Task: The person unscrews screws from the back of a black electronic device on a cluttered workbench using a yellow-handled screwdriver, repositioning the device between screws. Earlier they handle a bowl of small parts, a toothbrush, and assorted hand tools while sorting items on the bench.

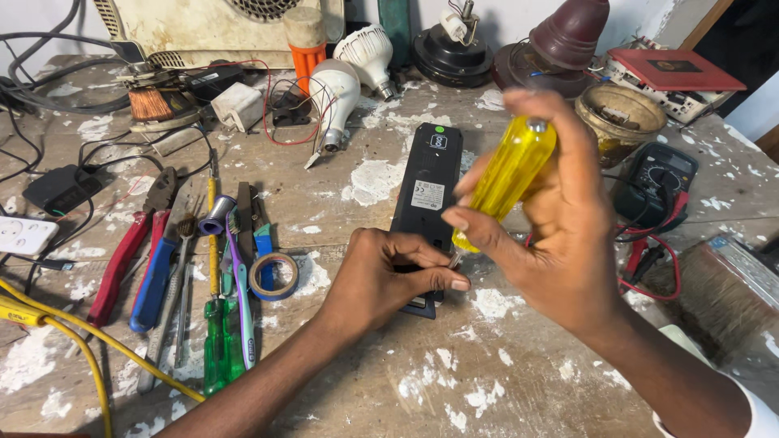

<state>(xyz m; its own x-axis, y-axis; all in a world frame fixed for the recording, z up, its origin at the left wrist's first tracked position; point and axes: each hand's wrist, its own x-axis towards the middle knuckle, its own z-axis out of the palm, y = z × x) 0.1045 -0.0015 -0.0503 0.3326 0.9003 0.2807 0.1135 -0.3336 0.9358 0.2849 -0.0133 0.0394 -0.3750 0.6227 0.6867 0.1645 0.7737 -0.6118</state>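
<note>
Yellow plastic fills my right hand point(560, 243): the translucent handle of a screwdriver point(505, 180), my fingers point(487, 229) curled closed around it with the handle tilted up and to the right. Its metal tip is almost wholly hidden between my two hands, so I cannot tell exactly where it meets the black device point(428, 185). That long dark box lies flat on the paint-flecked counter point(487, 381), its near end covered by my left hand point(381, 280), whose fingers point(434, 280) are bent and pressed down on it, pinching near the screwdriver's tip. To the left lie pliers point(130, 243), green screwdrivers point(217, 345) and a roll of blue tape point(273, 276).
</note>
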